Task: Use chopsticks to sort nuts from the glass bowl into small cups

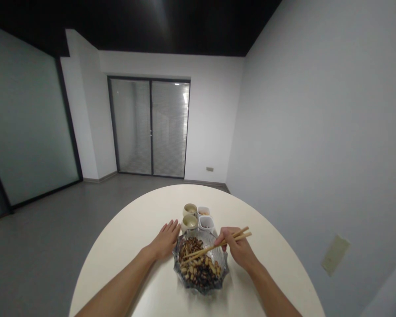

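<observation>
A glass bowl (222, 274) of mixed nuts and beans sits on the round white table (132, 229) in front of me. My right hand (236, 248) is closed around a pair of wooden chopsticks (218, 245), whose tips reach down into the bowl's contents on its left side. My left hand (166, 240) lies flat on the table with fingers stretched out, just left of the bowl and touching nothing else. Behind the bowl stand two small round cream cups (189, 216) and two small square white dishes (206, 221).
The table's right side runs close to a grey wall (317, 132). Beyond the table lie bare grey floor (46, 229) and glass sliding doors (150, 127) at the back. A glass partition lines the left side.
</observation>
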Motion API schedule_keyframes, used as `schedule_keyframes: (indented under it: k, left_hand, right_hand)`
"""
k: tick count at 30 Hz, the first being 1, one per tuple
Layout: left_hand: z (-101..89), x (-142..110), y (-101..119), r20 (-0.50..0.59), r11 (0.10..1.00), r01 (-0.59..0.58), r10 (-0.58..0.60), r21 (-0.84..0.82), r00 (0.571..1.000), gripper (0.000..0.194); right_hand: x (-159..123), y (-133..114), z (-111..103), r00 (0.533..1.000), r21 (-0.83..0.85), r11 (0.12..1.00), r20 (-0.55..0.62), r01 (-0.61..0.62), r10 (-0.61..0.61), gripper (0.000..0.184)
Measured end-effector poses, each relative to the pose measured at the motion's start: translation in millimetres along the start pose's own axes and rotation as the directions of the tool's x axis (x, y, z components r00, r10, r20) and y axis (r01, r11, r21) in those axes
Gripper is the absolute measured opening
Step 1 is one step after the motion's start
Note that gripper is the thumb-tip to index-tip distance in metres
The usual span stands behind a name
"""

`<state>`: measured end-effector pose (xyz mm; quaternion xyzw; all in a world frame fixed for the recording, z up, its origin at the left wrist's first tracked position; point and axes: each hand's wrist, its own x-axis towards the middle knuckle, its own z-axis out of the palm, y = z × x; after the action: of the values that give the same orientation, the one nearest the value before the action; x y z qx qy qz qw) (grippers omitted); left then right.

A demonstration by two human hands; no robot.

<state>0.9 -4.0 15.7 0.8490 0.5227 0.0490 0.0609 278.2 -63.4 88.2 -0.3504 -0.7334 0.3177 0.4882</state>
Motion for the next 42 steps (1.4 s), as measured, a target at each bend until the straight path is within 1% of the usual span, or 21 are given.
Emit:
schedule_keyframes:
  k: [4, 11, 16, 22, 26, 30, 37, 39, 42]
  left_hand:
    - [4.7, 1.1, -2.9, -0.022, 1.0, -0.007, 0.007, -0.011, 1.0, 0.06]
    - [7.1, 4.7, -2.4, 0.004, 1.0, 0.002, -0.002, 0.014, 1.0, 0.065]
    - [7.5, 4.7, -3.6, -0.024, 1.0, -0.011, 0.012, 0.006, 1.0, 0.061]
    - [7.9, 4.3, -4.7, -0.029, 1.0, -0.011, 0.011, 0.013, 1.0, 0.059]
    - [10.1, 4.0, -6.5, -0.036, 1.0, -0.015, 0.015, 0.005, 0.999, 0.061]
    - [10.5, 3.7, -7.3, -0.035, 1.0, -0.003, 0.002, -0.011, 0.999, 0.061]
    - [5.1, 1.4, -3.6, -0.008, 1.0, -0.002, 0.002, 0.006, 1.0, 0.062]
    - [5.0, 1.0, -3.0, -0.012, 1.0, -0.002, 0.002, 0.01, 1.0, 0.061]
    - [6.1, 1.3, -3.0, -0.02, 1.0, -0.006, 0.006, 0.007, 1.0, 0.061]
  right_hand:
    - [-0.3, 4.4, -1.0, 1.0, 0.007, 1.0, -0.013, -0.025, 0.025, 0.065]
    - [-1.0, 7.7, 0.4, 0.999, -0.007, 0.999, 0.026, -0.041, 0.041, 0.061]
    - [-1.1, 4.4, 1.4, 0.999, -0.012, 0.999, 0.018, -0.034, 0.034, 0.06]
    - [-0.8, 0.2, 1.6, 0.999, -0.028, 0.999, 0.012, -0.032, 0.032, 0.06]
    - [-0.3, 1.2, 0.9, 0.999, -0.023, 0.999, -0.017, -0.033, 0.033, 0.058]
    - [0.3, 2.1, 0.5, 0.997, -0.014, 1.0, -0.081, -0.005, 0.004, 0.057]
    - [2.1, 1.6, -0.4, 0.987, -0.081, 0.995, -0.149, 0.051, -0.063, 0.056]
    - [2.3, 2.2, -0.8, 0.985, -0.091, 0.994, -0.159, 0.057, -0.071, 0.055]
    - [2.0, 5.1, -1.8, 0.986, -0.129, 0.99, -0.143, 0.065, -0.083, 0.054]
